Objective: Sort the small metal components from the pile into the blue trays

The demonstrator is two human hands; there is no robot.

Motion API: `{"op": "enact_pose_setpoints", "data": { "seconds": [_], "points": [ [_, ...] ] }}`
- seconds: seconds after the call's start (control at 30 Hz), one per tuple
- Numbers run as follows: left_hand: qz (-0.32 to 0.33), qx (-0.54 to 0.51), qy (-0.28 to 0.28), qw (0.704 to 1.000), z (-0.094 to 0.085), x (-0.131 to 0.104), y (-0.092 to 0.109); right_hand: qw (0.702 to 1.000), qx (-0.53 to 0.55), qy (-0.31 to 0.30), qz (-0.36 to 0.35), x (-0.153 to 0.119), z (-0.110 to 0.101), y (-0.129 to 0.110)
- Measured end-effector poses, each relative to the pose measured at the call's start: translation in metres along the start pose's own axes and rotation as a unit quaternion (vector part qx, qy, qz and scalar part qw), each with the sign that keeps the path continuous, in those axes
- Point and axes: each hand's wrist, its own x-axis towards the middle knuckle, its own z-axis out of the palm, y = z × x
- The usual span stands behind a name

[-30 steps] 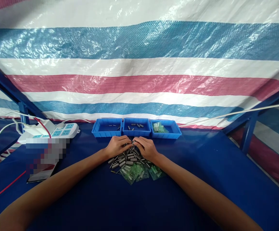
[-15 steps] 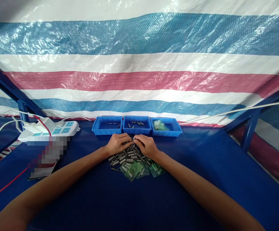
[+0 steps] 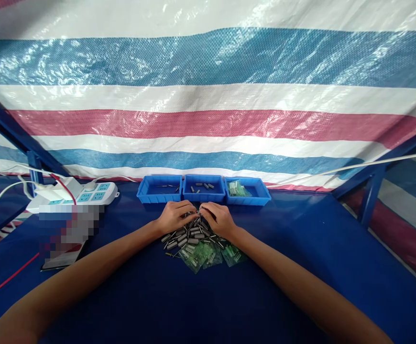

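My left hand [image 3: 177,216] and my right hand [image 3: 218,218] meet fingertip to fingertip above a heap of small metal parts [image 3: 181,238]. The fingers of both are pinched; what lies between them is too small and too covered to make out. Grey cylinders and thin rivet-like pins are mixed in the heap. Along its near side lie small clear bags with green and silvery contents [image 3: 194,255]. Just beyond my hands stand three blue bins: the left bin [image 3: 159,197] holds a few thin pins, the middle bin [image 3: 204,197] several grey cylinders, the right bin [image 3: 249,198] green-tinted bags.
A white power strip [image 3: 100,193] with plugs and cables sits at the left back. Nearer me is a dark-edged flat item [image 3: 64,258], partly blurred out. A red cable [image 3: 9,278] crosses the blue tabletop [image 3: 208,306]. Striped sheeting [image 3: 208,124] hangs behind.
The whole view has shifted very slightly. Both hands stay together over the heap, with only a small change at the fingertips.
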Motion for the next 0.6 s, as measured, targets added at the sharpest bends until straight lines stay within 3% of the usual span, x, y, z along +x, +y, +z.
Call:
{"op": "enact_pose_setpoints", "data": {
  "seconds": [0.6],
  "points": [
    [0.002, -0.001, 0.024, 1.000, -0.0038, 0.0024, 0.0047, 1.000, -0.001, -0.007, 0.012, 0.0021, -0.0003, -0.0006]
  ]
}}
